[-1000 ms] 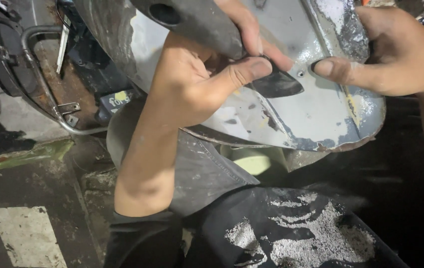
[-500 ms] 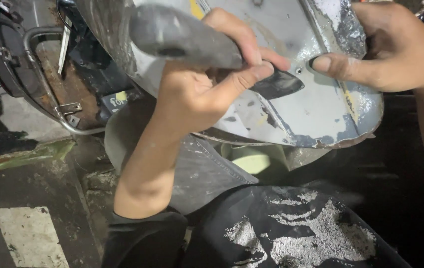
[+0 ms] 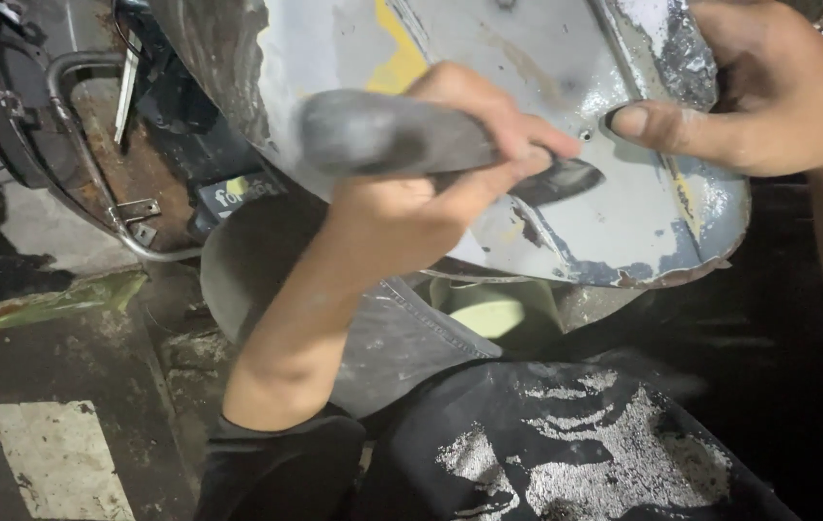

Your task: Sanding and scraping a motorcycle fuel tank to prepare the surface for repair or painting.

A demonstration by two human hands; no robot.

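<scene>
My left hand (image 3: pixel 431 183) is closed around a thick grey tool handle (image 3: pixel 382 133), whose dark blade end (image 3: pixel 566 178) lies flat against a curved grey-painted metal panel (image 3: pixel 566 87). The panel has yellow patches, flaked paint and a worn lower edge. My right hand (image 3: pixel 768 96) grips the panel's right side, thumb pressed on its face close to the blade. The panel is held above my lap, tilted toward me.
A stripped scooter body (image 3: pixel 74 145) with a rusty floor and chrome bar stands at the upper left. Below the panel lie my grey trouser leg (image 3: pixel 402 338) and a black cloth (image 3: pixel 575 453) speckled with pale paint scrapings. The floor has a white painted mark (image 3: pixel 54 463).
My left hand has pushed the tool to the right across the panel, and the handle now lies more level. The right hand keeps its hold.
</scene>
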